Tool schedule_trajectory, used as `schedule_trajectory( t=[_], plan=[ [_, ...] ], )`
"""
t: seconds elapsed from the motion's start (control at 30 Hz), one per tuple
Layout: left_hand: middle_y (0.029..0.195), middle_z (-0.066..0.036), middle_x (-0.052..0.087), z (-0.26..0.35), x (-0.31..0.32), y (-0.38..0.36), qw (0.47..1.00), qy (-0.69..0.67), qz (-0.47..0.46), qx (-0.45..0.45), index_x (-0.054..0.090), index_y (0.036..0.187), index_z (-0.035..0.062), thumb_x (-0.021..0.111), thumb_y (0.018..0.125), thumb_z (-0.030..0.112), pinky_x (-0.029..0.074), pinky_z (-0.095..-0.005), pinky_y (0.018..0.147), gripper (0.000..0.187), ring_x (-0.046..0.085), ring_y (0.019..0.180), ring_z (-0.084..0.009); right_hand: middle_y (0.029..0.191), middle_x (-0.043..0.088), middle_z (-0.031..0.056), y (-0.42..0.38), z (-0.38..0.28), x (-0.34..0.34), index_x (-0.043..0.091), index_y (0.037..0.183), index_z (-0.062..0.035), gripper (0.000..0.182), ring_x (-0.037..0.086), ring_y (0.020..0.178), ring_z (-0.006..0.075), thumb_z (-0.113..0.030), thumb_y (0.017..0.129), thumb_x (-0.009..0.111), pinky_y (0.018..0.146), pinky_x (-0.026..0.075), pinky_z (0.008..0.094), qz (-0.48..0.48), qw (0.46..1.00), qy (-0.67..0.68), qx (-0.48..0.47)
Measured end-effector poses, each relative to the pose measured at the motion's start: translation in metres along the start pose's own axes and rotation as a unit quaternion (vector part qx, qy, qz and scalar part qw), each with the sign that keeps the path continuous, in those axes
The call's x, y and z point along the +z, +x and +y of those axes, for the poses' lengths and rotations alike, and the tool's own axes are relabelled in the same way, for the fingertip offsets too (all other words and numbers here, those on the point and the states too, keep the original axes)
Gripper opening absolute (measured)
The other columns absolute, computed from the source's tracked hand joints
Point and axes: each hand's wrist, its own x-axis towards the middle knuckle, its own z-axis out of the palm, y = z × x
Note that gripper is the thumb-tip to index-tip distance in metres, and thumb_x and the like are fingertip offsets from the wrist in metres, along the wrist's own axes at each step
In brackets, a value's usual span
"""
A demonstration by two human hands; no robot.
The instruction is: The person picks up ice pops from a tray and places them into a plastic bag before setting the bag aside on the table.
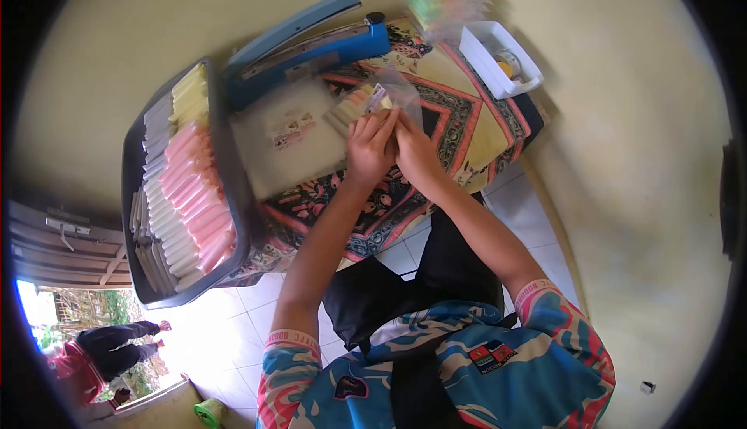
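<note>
A clear plastic bag (360,107) with several pale and orange sticks and a small label inside is held over the patterned cloth. My left hand (371,142) has its fingers closed on the near side of this bag. Touching it, my right hand (412,145) pinches the bag's loose clear end. Just left of my hands lies a stack of clear bags (292,137) with a printed label. Behind the stack stands a blue sealer (311,59) with its arm raised.
A black tray (242,195) of wrapped yellow, white, pink and grey sticks stands at the left. At the back right are a filled bag (443,2) and a white box (498,59). Another person (105,351) is by the doorway at lower left.
</note>
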Motion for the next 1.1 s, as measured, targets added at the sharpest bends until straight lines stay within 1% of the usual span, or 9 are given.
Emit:
schedule_trajectory(
  t=[0.1, 0.2, 0.3, 0.4, 0.5, 0.7, 0.9, 1.0, 1.1],
  plan=[
    [0.114, -0.011, 0.066, 0.0, -0.001, 0.0, 1.0, 0.01, -0.006, 0.005, 0.067, 0.122, 0.0024, 0.061, 0.075, -0.005, 0.043, -0.0378, 0.082, 0.048, 0.06, 0.097, -0.0276, 0.117, 0.061, 0.0266, 0.016, 0.005, 0.006, 0.057, 0.113, 0.0051, 0.027, 0.062, 0.102, 0.0447, 0.001, 0.086, 0.054, 0.087, 0.052, 0.0457, -0.084, 0.992, 0.043, 0.079],
    [0.113, -0.01, 0.066, 0.001, -0.002, 0.002, 1.0, 0.02, -0.01, 0.012, 0.067, 0.123, 0.003, 0.06, 0.076, -0.004, 0.043, -0.0378, 0.082, 0.048, 0.06, 0.096, -0.027, 0.11, 0.065, 0.0231, 0.019, 0.017, 0.016, 0.062, 0.107, 0.0016, 0.023, 0.063, 0.098, 0.0415, -0.007, 0.088, 0.055, 0.085, 0.052, 0.0447, -0.103, 0.989, 0.06, 0.092],
    [0.113, -0.01, 0.066, 0.004, -0.005, 0.005, 1.0, 0.022, -0.012, 0.01, 0.067, 0.123, 0.0033, 0.059, 0.076, -0.003, 0.043, -0.0382, 0.083, 0.048, 0.06, 0.097, -0.0268, 0.103, 0.068, 0.0198, 0.03, 0.04, 0.027, 0.066, 0.103, -0.0018, 0.022, 0.065, 0.097, 0.0382, -0.014, 0.088, 0.056, 0.082, 0.053, 0.0436, -0.181, 0.981, -0.054, 0.052],
    [0.113, -0.011, 0.066, 0.005, -0.005, 0.004, 0.999, 0.023, -0.022, 0.008, 0.068, 0.123, 0.0035, 0.058, 0.075, -0.003, 0.043, -0.0386, 0.083, 0.049, 0.06, 0.097, -0.0267, 0.101, 0.069, 0.0188, 0.031, 0.051, 0.033, 0.067, 0.104, -0.0027, 0.022, 0.066, 0.097, 0.0372, -0.013, 0.087, 0.058, 0.081, 0.053, 0.0439, -0.242, 0.96, -0.088, 0.113],
    [0.11, -0.008, 0.066, 0.004, -0.004, 0.003, 0.999, 0.038, -0.02, 0.019, 0.068, 0.121, 0.003, 0.058, 0.076, 0.0, 0.043, -0.0371, 0.082, 0.046, 0.06, 0.095, -0.0249, 0.1, 0.07, 0.019, 0.023, 0.055, 0.031, 0.067, 0.104, -0.0024, 0.022, 0.066, 0.096, 0.0375, -0.012, 0.085, 0.059, 0.08, 0.053, 0.0438, -0.205, 0.974, -0.085, 0.049],
    [0.108, -0.006, 0.065, 0.006, -0.005, 0.008, 0.999, 0.034, -0.008, 0.025, 0.068, 0.118, 0.0022, 0.059, 0.075, 0.002, 0.043, -0.0359, 0.082, 0.044, 0.06, 0.097, -0.0228, 0.095, 0.07, 0.0194, 0.01, 0.038, 0.018, 0.066, 0.102, -0.0019, 0.021, 0.067, 0.091, 0.039, -0.01, 0.086, 0.058, 0.079, 0.053, 0.0447, -0.072, 0.993, -0.033, 0.085],
    [0.109, -0.006, 0.065, 0.006, -0.004, 0.005, 0.998, 0.038, -0.022, 0.034, 0.067, 0.119, 0.0014, 0.059, 0.074, 0.002, 0.043, -0.0364, 0.084, 0.045, 0.06, 0.097, -0.0227, 0.103, 0.068, 0.0202, 0.02, 0.039, 0.02, 0.063, 0.114, -0.0003, 0.031, 0.065, 0.099, 0.0392, -0.013, 0.087, 0.057, 0.084, 0.052, 0.0433, -0.093, 0.992, -0.014, 0.088],
    [0.112, -0.009, 0.066, 0.005, -0.004, 0.003, 0.999, 0.028, -0.034, 0.027, 0.068, 0.121, 0.0025, 0.06, 0.074, -0.001, 0.043, -0.0375, 0.083, 0.048, 0.06, 0.098, -0.025, 0.115, 0.065, 0.0203, 0.027, 0.028, 0.015, 0.06, 0.121, -0.002, 0.035, 0.06, 0.11, 0.0386, -0.014, 0.088, 0.056, 0.093, 0.048, 0.0425, -0.119, 0.989, -0.024, 0.085],
    [0.114, -0.01, 0.066, 0.006, -0.004, 0.002, 0.999, 0.02, -0.044, 0.022, 0.068, 0.122, 0.0029, 0.061, 0.073, -0.003, 0.044, -0.0379, 0.082, 0.049, 0.06, 0.099, -0.026, 0.112, 0.067, 0.017, 0.029, 0.049, 0.029, 0.054, 0.13, -0.0089, 0.043, 0.064, 0.102, 0.0369, -0.021, 0.089, 0.059, 0.085, 0.051, 0.042, -0.038, 0.998, -0.044, 0.012]
  ],
)
